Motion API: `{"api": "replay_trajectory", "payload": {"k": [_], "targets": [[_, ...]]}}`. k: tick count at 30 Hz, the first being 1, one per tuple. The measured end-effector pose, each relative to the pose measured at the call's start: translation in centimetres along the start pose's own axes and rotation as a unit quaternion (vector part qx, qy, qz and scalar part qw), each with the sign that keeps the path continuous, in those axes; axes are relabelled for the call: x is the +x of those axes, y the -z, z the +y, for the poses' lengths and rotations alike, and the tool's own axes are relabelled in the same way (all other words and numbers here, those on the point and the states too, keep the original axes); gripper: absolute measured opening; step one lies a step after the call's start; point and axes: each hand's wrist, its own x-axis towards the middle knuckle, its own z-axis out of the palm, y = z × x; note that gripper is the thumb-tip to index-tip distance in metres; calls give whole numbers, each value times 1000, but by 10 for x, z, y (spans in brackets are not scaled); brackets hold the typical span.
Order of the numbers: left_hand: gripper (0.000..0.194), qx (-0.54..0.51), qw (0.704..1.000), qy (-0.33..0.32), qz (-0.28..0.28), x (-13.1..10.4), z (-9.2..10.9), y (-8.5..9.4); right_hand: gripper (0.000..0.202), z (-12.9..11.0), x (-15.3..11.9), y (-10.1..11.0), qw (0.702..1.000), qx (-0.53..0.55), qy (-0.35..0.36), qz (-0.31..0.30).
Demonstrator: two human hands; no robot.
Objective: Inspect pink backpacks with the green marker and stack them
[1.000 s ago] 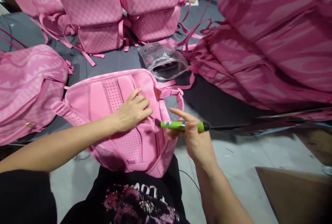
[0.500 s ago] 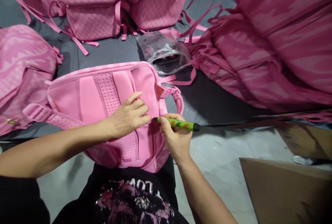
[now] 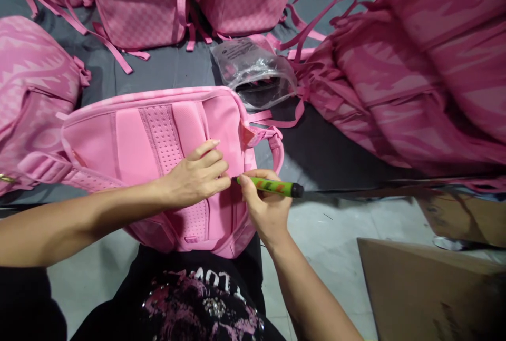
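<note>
A pink backpack [image 3: 130, 140] lies at the table's front edge, its padded back panel and perforated straps facing up. My left hand [image 3: 197, 175] presses on that panel, with fingers curled against the fabric and closed on it; their tips are partly hidden. In my right hand [image 3: 269, 209] is a green marker [image 3: 272, 185] with a black end, gripped between thumb and fingers. Its dark tip points left, at the panel close beside my left fingertips. The fabric right under the tip is hard to make out.
Several more pink backpacks stand around, such as a checked one [image 3: 140, 17] at the back and a patterned pile [image 3: 411, 83] at right. A clear plastic bag [image 3: 253, 69] lies on the dark table cover [image 3: 158, 75]. Cardboard [image 3: 415, 288] is on the floor at lower right.
The view has shifted slightly, so the surroundings sit a little differently in the picture. The marker has rolled a little in my right hand; both hands keep their places on the backpack.
</note>
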Motion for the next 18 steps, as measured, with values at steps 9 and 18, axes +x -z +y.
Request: {"api": "replay_trajectory", "payload": {"k": [9, 18], "targets": [[16, -6, 1000, 3, 5, 0, 3, -2, 18, 4, 3, 2, 998, -47, 28, -10], [21, -14, 976, -48, -210, 32, -49, 22, 16, 1, -4, 13, 996, -64, 54, -12]]}}
